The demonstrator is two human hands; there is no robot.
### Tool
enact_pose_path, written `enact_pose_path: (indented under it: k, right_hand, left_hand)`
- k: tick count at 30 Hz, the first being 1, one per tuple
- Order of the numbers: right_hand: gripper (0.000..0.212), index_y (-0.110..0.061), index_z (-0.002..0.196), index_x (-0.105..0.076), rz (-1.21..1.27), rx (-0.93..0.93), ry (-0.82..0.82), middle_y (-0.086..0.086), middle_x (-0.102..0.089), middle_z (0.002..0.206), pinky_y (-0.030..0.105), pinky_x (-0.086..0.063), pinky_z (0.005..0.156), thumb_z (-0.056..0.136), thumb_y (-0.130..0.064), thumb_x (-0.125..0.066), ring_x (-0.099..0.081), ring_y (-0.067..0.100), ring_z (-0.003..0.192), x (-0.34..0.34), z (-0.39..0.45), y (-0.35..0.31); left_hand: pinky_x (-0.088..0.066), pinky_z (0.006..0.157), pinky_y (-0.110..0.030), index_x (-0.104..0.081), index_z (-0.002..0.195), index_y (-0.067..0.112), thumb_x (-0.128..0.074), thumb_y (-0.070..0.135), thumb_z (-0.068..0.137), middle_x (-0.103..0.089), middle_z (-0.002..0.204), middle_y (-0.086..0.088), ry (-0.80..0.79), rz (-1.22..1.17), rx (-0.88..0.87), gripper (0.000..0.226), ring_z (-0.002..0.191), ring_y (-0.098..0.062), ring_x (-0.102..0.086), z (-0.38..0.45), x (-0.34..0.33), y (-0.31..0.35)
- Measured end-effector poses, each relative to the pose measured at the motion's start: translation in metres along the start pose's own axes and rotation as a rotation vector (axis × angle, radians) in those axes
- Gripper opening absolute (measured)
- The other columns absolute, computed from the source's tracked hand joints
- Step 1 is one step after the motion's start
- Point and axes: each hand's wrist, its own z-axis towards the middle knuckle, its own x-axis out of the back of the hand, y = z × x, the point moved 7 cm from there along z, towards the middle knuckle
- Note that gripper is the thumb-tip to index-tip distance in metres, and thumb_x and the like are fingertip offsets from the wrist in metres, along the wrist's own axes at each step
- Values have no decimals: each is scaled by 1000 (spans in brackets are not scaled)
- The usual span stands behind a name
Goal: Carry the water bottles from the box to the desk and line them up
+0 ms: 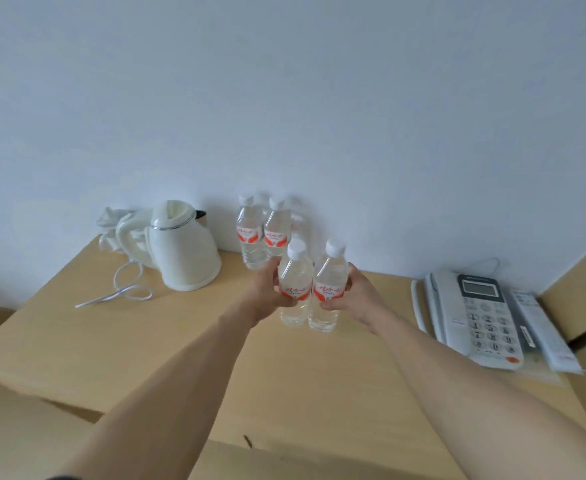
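Holding one water bottle apiece, the left grip [267, 292] and the right grip [352, 296] each have fingers curled round the labelled middle of their load: the left-hand bottle [295, 284] and the right-hand bottle [329, 284] stand upright and side by side, touching or nearly so, over the middle of the counter [319, 382]. Whether their bases already rest on the wood or hang just above it cannot be told from this angle. Just beyond the left grip, against the wall, two standing bottles [263, 230] are already set down close together, with faint shapes behind them that could be shadows or further bottles; that is too blurred to settle. So by my reading roughly the first pair is delivered and the second pair is arriving, with placement not yet finished. What seems left is to set these two down so they continue or square up with the pair at the wall, since at present the four form more of a cluster than a clean line. The box is not clearly in view, so how many bottles remain in it cannot be judged. Off to the left of the left grip sits a white kettle [180, 247] with its loose cord [122, 289]; well to the right of the right grip lies a desk telephone [481, 317].
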Motion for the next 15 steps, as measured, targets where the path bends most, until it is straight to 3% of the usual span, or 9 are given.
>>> enact_pose_path:
  k: [2, 5, 9, 15]
  right_hand:
    - [69, -27, 114, -54, -130, 3, 60, -10, -70, 100, 26, -52, 83, 59, -11, -91, -65, 10, 97, 4, 3, -4]
    - [66, -31, 112, -52, -261, 20, 125, -22, -63, 91, 14, -42, 68, 59, -17, -91, -59, 3, 88, 3, 5, -9]
    - [66, -25, 115, -56, -283, 13, 184, -18, -65, 93, 24, -43, 72, 60, -15, -92, -61, 11, 93, 1, 12, -7]
    - [65, -24, 117, -54, -283, -9, 183, -19, -64, 98, 27, -47, 82, 64, -18, -90, -62, 11, 101, 3, 17, -3]
  left_hand:
    - [-53, 92, -33, -48, 135, 12, -78, -14, 70, -63, 123, -7, -38, 91, -31, 76, 114, -22, -60, 10, 1, 3]
    - [-52, 99, -46, -48, 136, 14, -81, -8, 69, -64, 122, -7, -77, 178, -67, 78, 113, -27, -62, 23, 3, 2]
    - [-51, 98, -53, -46, 135, 17, -81, -4, 70, -66, 116, -10, -76, 227, -78, 77, 109, -30, -62, 37, 4, -8]
    - [-53, 97, -52, -43, 136, 24, -79, 1, 71, -66, 117, -4, -115, 251, -61, 78, 112, -26, -62, 50, 1, -8]
